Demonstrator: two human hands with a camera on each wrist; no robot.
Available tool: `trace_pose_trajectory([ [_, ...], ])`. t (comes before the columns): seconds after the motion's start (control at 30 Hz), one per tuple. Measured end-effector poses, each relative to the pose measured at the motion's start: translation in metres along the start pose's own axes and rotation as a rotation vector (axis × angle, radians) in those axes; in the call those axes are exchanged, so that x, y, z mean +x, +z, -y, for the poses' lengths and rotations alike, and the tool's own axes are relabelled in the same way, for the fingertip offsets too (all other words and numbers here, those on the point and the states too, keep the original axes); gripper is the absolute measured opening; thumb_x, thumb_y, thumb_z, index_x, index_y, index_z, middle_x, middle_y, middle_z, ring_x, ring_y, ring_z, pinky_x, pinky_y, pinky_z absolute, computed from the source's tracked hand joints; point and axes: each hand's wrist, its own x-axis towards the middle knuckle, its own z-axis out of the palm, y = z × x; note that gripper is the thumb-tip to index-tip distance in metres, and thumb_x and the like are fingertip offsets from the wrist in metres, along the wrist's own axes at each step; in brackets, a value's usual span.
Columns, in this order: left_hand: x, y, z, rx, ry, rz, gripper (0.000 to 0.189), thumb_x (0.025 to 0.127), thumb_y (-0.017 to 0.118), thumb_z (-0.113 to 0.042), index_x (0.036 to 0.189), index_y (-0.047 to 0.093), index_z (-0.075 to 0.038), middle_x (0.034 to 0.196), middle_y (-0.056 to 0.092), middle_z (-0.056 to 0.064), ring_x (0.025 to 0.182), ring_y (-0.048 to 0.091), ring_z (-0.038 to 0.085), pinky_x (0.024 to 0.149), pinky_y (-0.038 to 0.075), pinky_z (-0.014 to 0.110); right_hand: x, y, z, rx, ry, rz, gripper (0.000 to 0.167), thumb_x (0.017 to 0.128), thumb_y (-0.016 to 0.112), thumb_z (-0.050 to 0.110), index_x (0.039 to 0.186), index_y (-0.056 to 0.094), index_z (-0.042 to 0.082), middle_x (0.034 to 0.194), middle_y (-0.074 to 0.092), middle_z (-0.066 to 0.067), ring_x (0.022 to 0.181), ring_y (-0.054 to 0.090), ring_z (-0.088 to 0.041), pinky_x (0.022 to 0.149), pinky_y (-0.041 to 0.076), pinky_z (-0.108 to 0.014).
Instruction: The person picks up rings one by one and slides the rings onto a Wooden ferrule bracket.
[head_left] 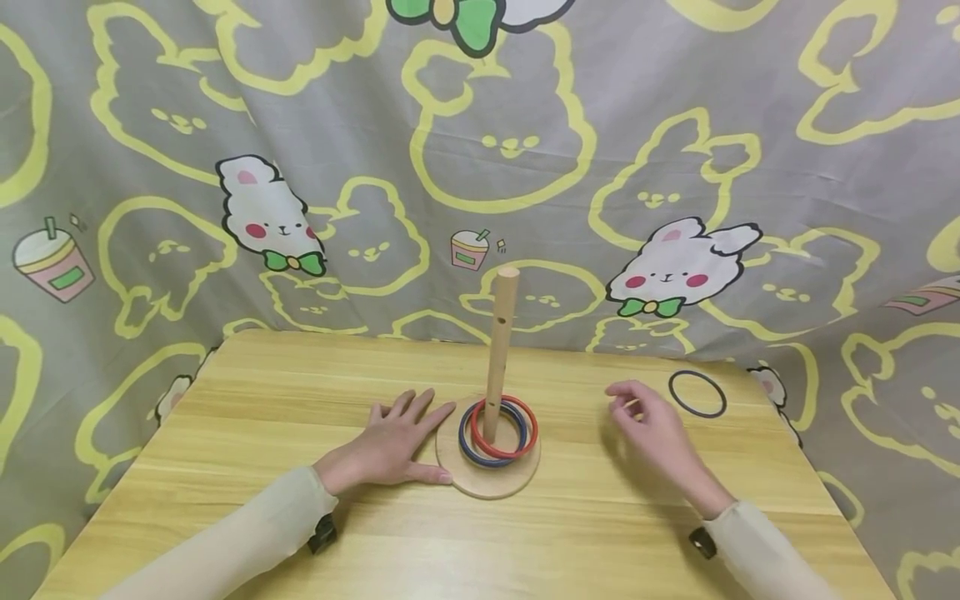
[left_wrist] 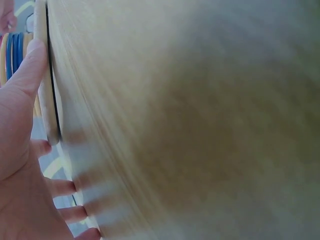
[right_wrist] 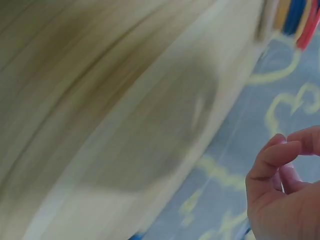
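A wooden post (head_left: 501, 350) rises from a round wooden base (head_left: 487, 485) on the table. Around its foot lie blue rings (head_left: 462, 442) with a red ring (head_left: 537, 431) tilted on top. My left hand (head_left: 386, 446) rests to the left of the base with its fingers spread; in the left wrist view its thumb (left_wrist: 31, 65) touches the base's edge. To the right, my right hand (head_left: 652, 425) is held over the table, fingers loosely bent and holding nothing. Just beyond it lies a single dark blue ring (head_left: 671, 388).
The light wooden table (head_left: 337, 542) reaches back to a grey curtain (head_left: 360, 133) printed with yellow outlines and white cartoon animals. This cloth hangs along the back and both sides. Dark wrist devices (head_left: 702, 543) sit under both sleeves.
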Motion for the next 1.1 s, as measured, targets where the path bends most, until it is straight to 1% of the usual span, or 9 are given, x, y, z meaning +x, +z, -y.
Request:
trace_pose_trajectory([
  [0.13,0.000,-0.001,0.000,-0.001,-0.006,0.013,0.107,0.093,0.074,-0.073,0.172,0.036,-0.012,0.170,0.030,0.032,0.152,0.030,0.060,0.101,0.032,0.083,0.002,-0.031,-0.035,-0.101,0.017,-0.059,0.026,0.102,0.070,0.005,0.126,0.071,-0.004,0.109,0.071,-0.012,0.095,0.068,-0.024,0.079,0.051,-0.020],
  [0.2,0.000,-0.002,0.000,-0.007,-0.015,0.020,0.107,0.093,0.074,-0.073,0.172,0.035,-0.012,0.171,0.029,0.032,0.152,0.029,0.060,0.102,0.031,0.085,0.005,-0.045,-0.053,-0.156,0.047,-0.056,0.032,0.101,0.073,0.008,0.129,0.068,-0.006,0.113,0.071,-0.018,0.096,0.069,-0.029,0.078,0.050,-0.021],
  [0.27,-0.001,-0.002,0.000,-0.009,-0.024,0.028,0.107,0.093,0.074,-0.073,0.172,0.034,-0.012,0.171,0.028,0.031,0.153,0.028,0.060,0.103,0.029,0.086,0.009,-0.058,-0.069,-0.202,0.093,-0.022,0.039,0.100,0.074,0.009,0.133,0.063,-0.009,0.121,0.068,-0.026,0.100,0.071,-0.036,0.080,0.053,-0.029],
  [0.37,-0.001,-0.003,0.000,-0.015,-0.027,0.031,0.108,0.093,0.074,-0.073,0.172,0.034,-0.012,0.172,0.028,0.031,0.153,0.028,0.060,0.103,0.029,0.086,0.013,-0.074,-0.088,-0.268,0.148,0.056,0.052,0.099,0.074,0.010,0.140,0.055,-0.013,0.133,0.061,-0.037,0.108,0.070,-0.048,0.086,0.057,-0.050],
  [0.43,0.000,-0.003,0.000,-0.015,-0.026,0.031,0.108,0.093,0.074,-0.073,0.172,0.034,-0.012,0.172,0.028,0.032,0.153,0.028,0.060,0.103,0.029,0.086,0.015,-0.080,-0.096,-0.306,0.163,0.095,0.058,0.097,0.076,0.010,0.143,0.051,-0.016,0.134,0.058,-0.041,0.112,0.066,-0.054,0.090,0.054,-0.063],
  [0.53,0.000,-0.002,0.000,-0.008,-0.023,0.033,0.108,0.093,0.073,-0.074,0.172,0.034,-0.013,0.172,0.027,0.032,0.153,0.028,0.060,0.103,0.029,0.085,0.018,-0.083,-0.106,-0.352,0.160,0.125,0.062,0.095,0.078,0.009,0.141,0.048,-0.019,0.128,0.059,-0.043,0.112,0.062,-0.057,0.094,0.048,-0.070],
  [0.8,0.001,-0.001,0.000,-0.004,-0.016,0.038,0.107,0.093,0.073,-0.074,0.173,0.034,-0.014,0.172,0.027,0.031,0.154,0.027,0.060,0.103,0.030,0.084,0.021,-0.079,-0.114,-0.389,0.114,0.165,0.057,0.090,0.076,0.007,0.135,0.051,-0.019,0.113,0.068,-0.037,0.110,0.064,-0.056,0.095,0.047,-0.070],
  [0.93,0.001,-0.002,0.000,-0.009,-0.018,0.035,0.107,0.093,0.073,-0.073,0.172,0.034,-0.013,0.172,0.027,0.031,0.154,0.028,0.060,0.103,0.030,0.083,0.021,-0.078,-0.110,-0.396,0.101,0.215,0.045,0.092,0.074,0.006,0.126,0.055,-0.014,0.102,0.070,-0.024,0.096,0.066,-0.043,0.087,0.051,-0.061],
  [1.1,0.001,-0.003,-0.001,-0.012,-0.024,0.036,0.108,0.093,0.074,-0.074,0.172,0.034,-0.012,0.172,0.028,0.031,0.154,0.028,0.059,0.103,0.030,0.083,0.016,-0.073,-0.096,-0.405,0.102,0.302,0.036,0.091,0.078,0.009,0.116,0.058,-0.008,0.094,0.064,-0.010,0.083,0.057,-0.026,0.076,0.050,-0.047],
])
